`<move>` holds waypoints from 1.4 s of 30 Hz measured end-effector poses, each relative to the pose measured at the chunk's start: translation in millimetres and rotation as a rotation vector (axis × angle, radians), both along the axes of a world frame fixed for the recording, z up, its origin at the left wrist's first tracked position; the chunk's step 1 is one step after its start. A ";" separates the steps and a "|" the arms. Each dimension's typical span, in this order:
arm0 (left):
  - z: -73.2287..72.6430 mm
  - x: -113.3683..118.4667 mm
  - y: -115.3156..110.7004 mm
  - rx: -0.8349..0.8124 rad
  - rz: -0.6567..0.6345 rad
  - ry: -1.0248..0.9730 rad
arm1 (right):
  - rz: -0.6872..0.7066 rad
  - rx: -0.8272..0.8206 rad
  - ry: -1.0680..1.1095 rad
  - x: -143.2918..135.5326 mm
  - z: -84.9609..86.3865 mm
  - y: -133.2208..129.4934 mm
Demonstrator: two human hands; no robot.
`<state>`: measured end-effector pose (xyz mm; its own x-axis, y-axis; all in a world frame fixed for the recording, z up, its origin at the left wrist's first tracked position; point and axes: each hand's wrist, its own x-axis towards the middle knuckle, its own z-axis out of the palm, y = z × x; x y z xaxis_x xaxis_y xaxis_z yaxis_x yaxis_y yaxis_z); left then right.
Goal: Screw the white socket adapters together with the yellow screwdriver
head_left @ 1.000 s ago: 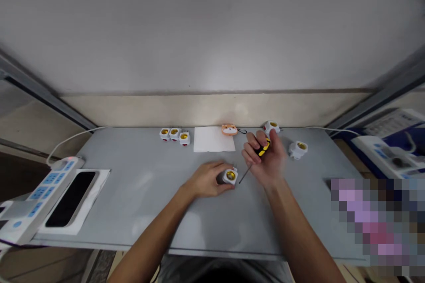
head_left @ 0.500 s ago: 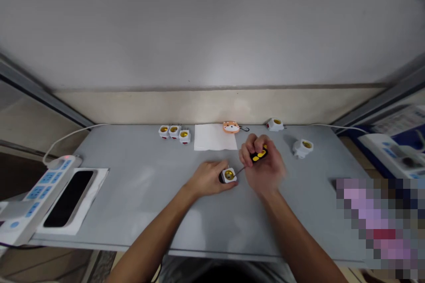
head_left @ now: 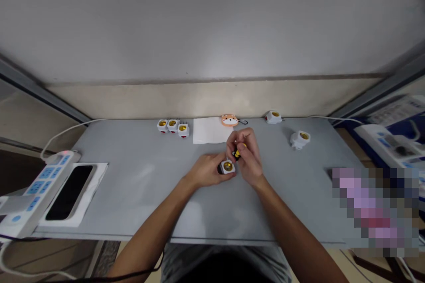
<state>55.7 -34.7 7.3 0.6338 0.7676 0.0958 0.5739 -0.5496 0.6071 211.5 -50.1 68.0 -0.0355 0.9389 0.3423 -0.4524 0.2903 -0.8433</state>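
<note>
My left hand grips a white lamp socket with a brass-coloured threaded opening that faces up toward me. Fingers and thumb press on its sides, just above the grey table. In my right hand is a black and yellow screwdriver, held by its handle. The handle stands over the socket, and its thin shaft runs down toward the brass opening. Whether the tip touches a screw inside is too small to tell.
Three similar sockets stand in a group at the back left. Another socket and a plug-in socket lie to the right. White paper, an orange animal-face case, a phone and a power strip are also here.
My right hand has moved left and turned, bringing the screwdriver from a slant at the socket's right to more upright over its opening. My left hand keeps its grip. The view has tilted slightly.
</note>
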 end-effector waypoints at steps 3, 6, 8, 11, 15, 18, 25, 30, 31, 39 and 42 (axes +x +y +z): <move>1.8 0.4 -0.3 -0.017 -0.004 -0.011 | 0.181 -0.041 -0.036 8.9 3.4 4.8; 2.9 0.0 -0.4 -0.030 0.000 -0.018 | 0.274 -0.080 -0.098 18.9 5.8 9.9; 3.2 -0.6 -0.4 -0.028 0.001 -0.028 | 0.292 -0.108 -0.103 23.8 5.8 12.9; 3.6 -1.4 -0.5 -0.030 0.004 -0.037 | 0.311 -0.146 -0.061 25.6 3.6 15.3; 4.0 -1.8 -0.7 -0.047 0.018 -0.062 | 0.252 -0.124 -0.011 18.3 0.3 13.9; 3.7 -2.0 -0.6 -0.038 0.012 -0.081 | 0.234 -0.104 0.044 13.1 -0.4 13.4; 3.0 -1.4 -0.8 -0.020 0.023 -0.064 | 0.254 -0.167 0.077 28.2 0.5 20.4; 4.5 -1.4 -0.8 -0.046 0.033 -0.059 | 0.341 -0.160 0.034 37.5 0.8 21.1; 4.9 -1.5 -0.8 -0.049 0.031 -0.063 | 0.355 -0.149 0.013 38.3 1.0 20.8; 1.4 -2.0 -1.5 -0.062 0.060 -0.110 | 0.465 -0.124 -0.018 32.1 4.9 14.5; -2.2 -2.1 -1.1 -0.062 0.058 -0.135 | 0.440 -0.092 0.011 24.4 5.0 11.5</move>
